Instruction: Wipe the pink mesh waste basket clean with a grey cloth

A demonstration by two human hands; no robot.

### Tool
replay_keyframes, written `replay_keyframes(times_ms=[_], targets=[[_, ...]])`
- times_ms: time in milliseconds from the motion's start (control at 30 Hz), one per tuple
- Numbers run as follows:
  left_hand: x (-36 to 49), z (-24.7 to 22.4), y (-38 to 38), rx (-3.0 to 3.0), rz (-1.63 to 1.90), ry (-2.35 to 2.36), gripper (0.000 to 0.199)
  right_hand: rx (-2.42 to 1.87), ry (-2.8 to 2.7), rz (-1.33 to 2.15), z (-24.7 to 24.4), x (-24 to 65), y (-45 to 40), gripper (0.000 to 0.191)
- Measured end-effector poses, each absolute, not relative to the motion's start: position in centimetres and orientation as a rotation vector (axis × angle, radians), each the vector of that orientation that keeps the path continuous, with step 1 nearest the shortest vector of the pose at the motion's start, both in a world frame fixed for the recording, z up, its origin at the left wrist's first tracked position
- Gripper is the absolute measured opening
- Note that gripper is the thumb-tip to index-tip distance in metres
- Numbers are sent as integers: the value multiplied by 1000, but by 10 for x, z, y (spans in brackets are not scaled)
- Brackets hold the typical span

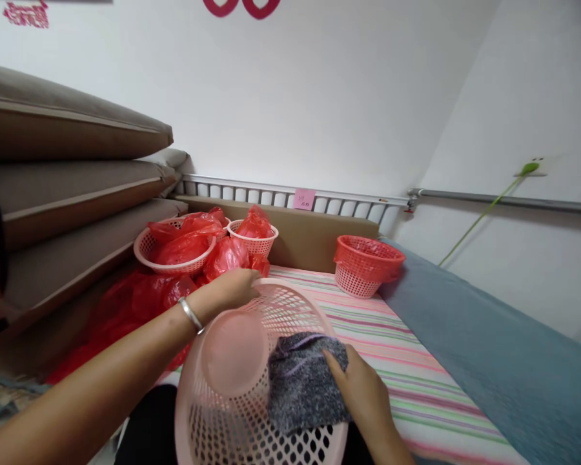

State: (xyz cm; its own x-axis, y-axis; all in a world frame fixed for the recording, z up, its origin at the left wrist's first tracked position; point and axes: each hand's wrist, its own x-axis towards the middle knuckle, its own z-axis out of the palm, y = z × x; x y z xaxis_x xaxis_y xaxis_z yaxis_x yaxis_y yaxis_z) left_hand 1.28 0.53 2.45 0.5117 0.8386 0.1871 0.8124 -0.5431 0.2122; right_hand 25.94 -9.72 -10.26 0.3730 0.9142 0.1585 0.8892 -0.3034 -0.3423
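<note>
A large pink basket (235, 352) with a holed wall is tilted in front of me, its solid round base showing. My left hand (239, 289), with a silver bangle at the wrist, is closed on the basket's far rim. My right hand (361, 381) grips a dark grey knitted cloth (307, 387) with light purple strips, thumb on top and the other fingers hidden. The cloth lies against the basket's right side and covers part of its holes.
Pink baskets with red plastic bags (227, 255) stand at the back left, beside stacked cushions (68, 181). A red-lined basket (361, 284) sits on the striped sheet (416, 361), near a blue-grey cover (489, 336). A radiator (271, 196) runs along the wall.
</note>
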Motion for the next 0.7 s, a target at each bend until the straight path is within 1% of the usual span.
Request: replay_keyframes(times_ms=[133,267,367,467,500,600,700], targets=[[20,39,13,2691,302,1301,16,-2114,-1707,-209,-81,255,-80,30],[12,32,26,2656,364,1342,14,-2062,-1782,-316,-65,253,-57,31],[3,23,35,2597,399,1451,15,-2116,-1780,-254,-63,250,-45,34],[-3,18,42,2529,405,1590,11,-2197,-1696,-97,-70,248,-43,37],[-4,17,43,2510,404,1627,11,-2221,-1665,-41,-75,248,-46,39],[-4,14,44,2476,405,1678,20,-2260,-1580,91,-94,249,-62,42],[-2,11,38,2447,449,1662,22,-2252,-1491,222,-119,250,-84,43]])
